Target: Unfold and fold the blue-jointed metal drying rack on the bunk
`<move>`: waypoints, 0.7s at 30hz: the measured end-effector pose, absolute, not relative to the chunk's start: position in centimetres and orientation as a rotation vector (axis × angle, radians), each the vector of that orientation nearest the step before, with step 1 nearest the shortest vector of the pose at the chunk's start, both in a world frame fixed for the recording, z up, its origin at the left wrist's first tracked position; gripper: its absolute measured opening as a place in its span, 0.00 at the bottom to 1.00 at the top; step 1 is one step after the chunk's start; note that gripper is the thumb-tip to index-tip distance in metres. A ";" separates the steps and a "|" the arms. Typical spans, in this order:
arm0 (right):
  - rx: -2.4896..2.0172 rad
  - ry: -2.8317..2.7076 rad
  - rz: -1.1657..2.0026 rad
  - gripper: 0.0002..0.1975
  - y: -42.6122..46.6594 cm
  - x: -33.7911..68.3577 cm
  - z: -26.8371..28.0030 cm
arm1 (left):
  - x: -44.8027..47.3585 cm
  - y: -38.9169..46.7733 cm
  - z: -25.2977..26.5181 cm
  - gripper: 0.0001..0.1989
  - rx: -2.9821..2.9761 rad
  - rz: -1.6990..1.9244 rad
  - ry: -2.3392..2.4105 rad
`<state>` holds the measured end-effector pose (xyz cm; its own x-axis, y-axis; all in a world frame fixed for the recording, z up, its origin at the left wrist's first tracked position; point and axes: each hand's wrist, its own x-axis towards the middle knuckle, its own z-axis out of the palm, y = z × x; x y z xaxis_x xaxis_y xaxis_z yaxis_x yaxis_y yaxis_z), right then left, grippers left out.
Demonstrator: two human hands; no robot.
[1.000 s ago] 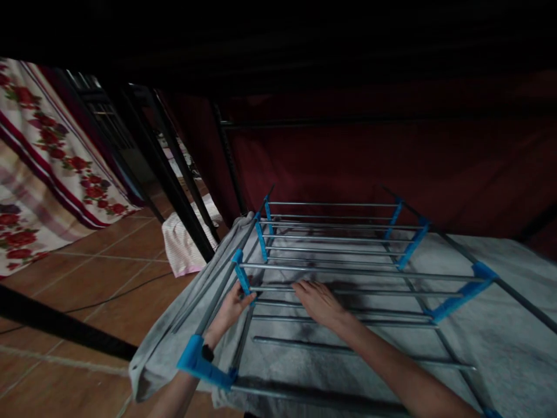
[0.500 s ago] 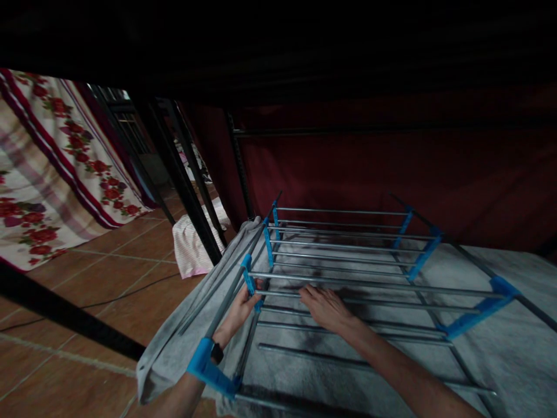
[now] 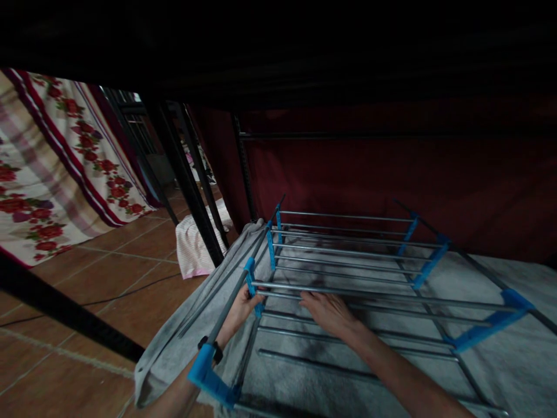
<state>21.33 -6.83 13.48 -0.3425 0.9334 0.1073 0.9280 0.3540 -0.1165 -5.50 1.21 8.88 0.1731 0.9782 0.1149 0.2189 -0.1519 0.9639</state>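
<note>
A rack of grey metal tubes [image 3: 374, 294] joined by blue plastic connectors lies on its side on a grey cloth. My left hand [image 3: 242, 307], with a dark band at the wrist, is closed around the near-left blue connector [image 3: 250, 277], thumb pressed against its edge. Reaching through the frame, my right hand [image 3: 328, 313] has its fingers curled over a thin tube just right of that connector; the fingertips are partly hidden. Below my right forearm, a loose-ended tube [image 3: 313, 364] rests on the cloth. A blue corner piece [image 3: 211, 374] sits beside my left wrist.
The grey cloth [image 3: 487, 325] covers a low surface under a dark overhead frame. Black metal posts [image 3: 187, 174] stand to the left. Behind hangs a dark red curtain [image 3: 369, 174]. A flowered blanket [image 3: 87, 157] and a striped cloth [image 3: 195, 247] are over the tiled floor.
The view has shifted slightly, so the rack appears a little lower and farther right. Both hands keep nearly the same places on the rack.
</note>
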 end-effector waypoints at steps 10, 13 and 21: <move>-1.729 -2.445 0.141 0.13 -6.7 21.4 14.1 | -5.0 1.7 8.2 0.25 1.504 1.134 1.211; -1.763 -2.433 0.174 0.13 -6.6 21.3 14.2 | -4.7 1.3 8.7 0.23 1.451 1.145 1.229; -1.782 -2.415 0.314 0.16 -6.6 21.2 15.5 | -3.7 0.6 9.6 0.15 1.402 1.181 1.261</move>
